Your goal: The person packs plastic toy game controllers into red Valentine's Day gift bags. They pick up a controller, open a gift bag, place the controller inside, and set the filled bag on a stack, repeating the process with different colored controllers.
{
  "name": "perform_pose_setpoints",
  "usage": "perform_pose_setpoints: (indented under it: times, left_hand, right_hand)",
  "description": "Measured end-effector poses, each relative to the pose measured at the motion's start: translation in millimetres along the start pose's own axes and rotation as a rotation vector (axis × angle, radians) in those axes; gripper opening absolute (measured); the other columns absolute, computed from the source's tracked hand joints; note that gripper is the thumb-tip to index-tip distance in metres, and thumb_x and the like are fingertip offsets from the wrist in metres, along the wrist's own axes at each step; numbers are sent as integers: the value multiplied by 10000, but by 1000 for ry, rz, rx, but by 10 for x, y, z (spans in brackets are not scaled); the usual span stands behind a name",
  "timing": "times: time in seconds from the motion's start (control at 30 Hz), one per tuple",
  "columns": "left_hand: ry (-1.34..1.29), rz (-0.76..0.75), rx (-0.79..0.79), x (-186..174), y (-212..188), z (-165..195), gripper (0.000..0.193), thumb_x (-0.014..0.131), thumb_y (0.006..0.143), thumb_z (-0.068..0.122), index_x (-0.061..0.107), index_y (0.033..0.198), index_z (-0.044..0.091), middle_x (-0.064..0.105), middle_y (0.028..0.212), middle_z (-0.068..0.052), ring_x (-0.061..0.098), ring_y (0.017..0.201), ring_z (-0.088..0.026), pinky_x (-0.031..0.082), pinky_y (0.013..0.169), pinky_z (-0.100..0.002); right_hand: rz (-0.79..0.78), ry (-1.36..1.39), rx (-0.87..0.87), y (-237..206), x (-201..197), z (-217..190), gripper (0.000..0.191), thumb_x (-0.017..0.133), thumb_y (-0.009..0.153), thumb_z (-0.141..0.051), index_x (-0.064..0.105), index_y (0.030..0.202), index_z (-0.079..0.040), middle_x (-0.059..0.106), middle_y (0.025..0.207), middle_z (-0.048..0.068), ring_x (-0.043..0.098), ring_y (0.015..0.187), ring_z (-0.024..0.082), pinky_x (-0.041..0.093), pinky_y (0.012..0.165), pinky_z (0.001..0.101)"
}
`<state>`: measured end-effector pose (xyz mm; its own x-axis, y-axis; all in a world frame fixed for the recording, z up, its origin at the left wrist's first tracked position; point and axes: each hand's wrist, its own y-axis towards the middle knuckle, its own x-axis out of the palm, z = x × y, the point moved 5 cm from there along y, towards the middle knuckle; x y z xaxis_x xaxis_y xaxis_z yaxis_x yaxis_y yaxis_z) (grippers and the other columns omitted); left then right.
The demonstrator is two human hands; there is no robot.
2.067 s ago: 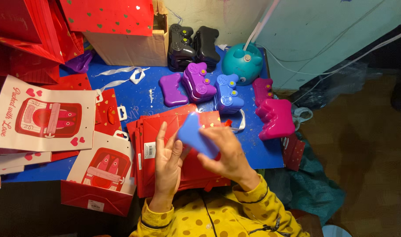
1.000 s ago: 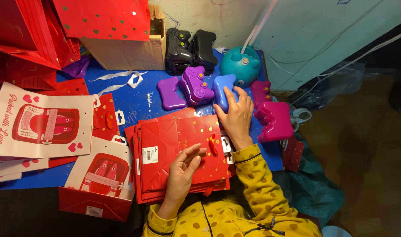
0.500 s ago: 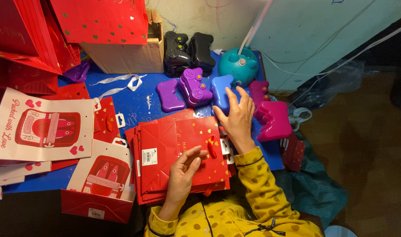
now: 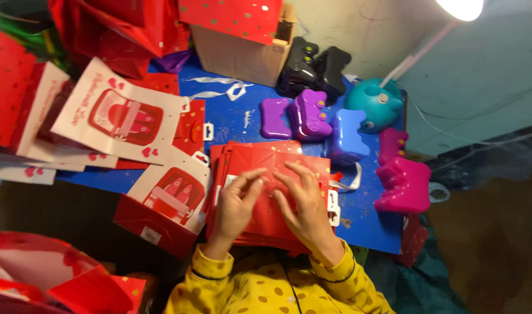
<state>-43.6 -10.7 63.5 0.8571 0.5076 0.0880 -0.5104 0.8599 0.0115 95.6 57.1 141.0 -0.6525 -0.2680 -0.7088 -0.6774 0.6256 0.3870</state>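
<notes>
A stack of flat red dotted gift bags [image 4: 266,163] lies on the blue table [image 4: 242,119] right in front of me. My left hand [image 4: 235,206] and my right hand [image 4: 301,200] both rest on the top bag, fingers pressed to it and fingertips nearly meeting in the middle. The blue bow-shaped plastic case [image 4: 347,136] stands just beyond the stack, beside purple cases [image 4: 303,113]. Whether either hand pinches the bag is unclear.
Pink cases [image 4: 402,177] sit at the right table edge, black cases [image 4: 315,70] and a teal toy [image 4: 373,102] behind. A cardboard box [image 4: 239,49] stands at the back. White and red heart-printed bags [image 4: 123,119] pile up on the left. A lamp [image 4: 461,9] shines top right.
My right hand left the blue case and came back to the red bag stack beside my left hand. The view has shifted a little.
</notes>
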Motion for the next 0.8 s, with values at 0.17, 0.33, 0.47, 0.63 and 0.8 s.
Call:
perform_pose_setpoints:
  times: [0.17,0.33,0.47,0.63,0.8]
  left_hand:
    - [760,281,259,-832,312,162,279,699,963,173,719,1213,52,745,1171,-109,701,1121,-268,487,1038,-403]
    - [1427,555,134,-1502,700,-99,602,810,767,308,688,1257,-19,615,1318,-261,487,1343,-429,356,1094,-528]
    - [1466,642,167,-1777,758,-352,695,826,732,386,676,1250,-53,594,1315,-295,495,1291,-445,419,1044,-486]
    - [1255,533,15,-1925,818,-601,178,716,962,195,722,1058,45,729,1158,-184,667,1143,-372,561,922,-479]
    - [1289,664,147,-1877,774,-121,204,702,951,125,801,1128,148,731,797,-177,713,712,-365,567,646,-481]
  right_hand:
    - [-127,55,-103,37,236,-351,388,713,917,-138,634,1292,-80,540,1410,176,485,1375,404,427,1130,498]
    - [-231,89,-163,27,435,-585,383,719,915,-143,631,1282,-80,550,1384,177,477,1360,410,426,1113,507]
    - [-242,86,-168,6,469,-567,380,721,907,-151,634,1270,-80,559,1368,175,490,1339,399,424,1113,507]
    - [-234,49,-162,-46,490,-493,379,720,911,-155,633,1270,-71,556,1361,183,494,1331,400,415,1112,508]
    - [-239,68,-135,-52,460,-439,376,716,918,-157,637,1277,-76,569,1349,169,512,1311,384,423,1106,497]
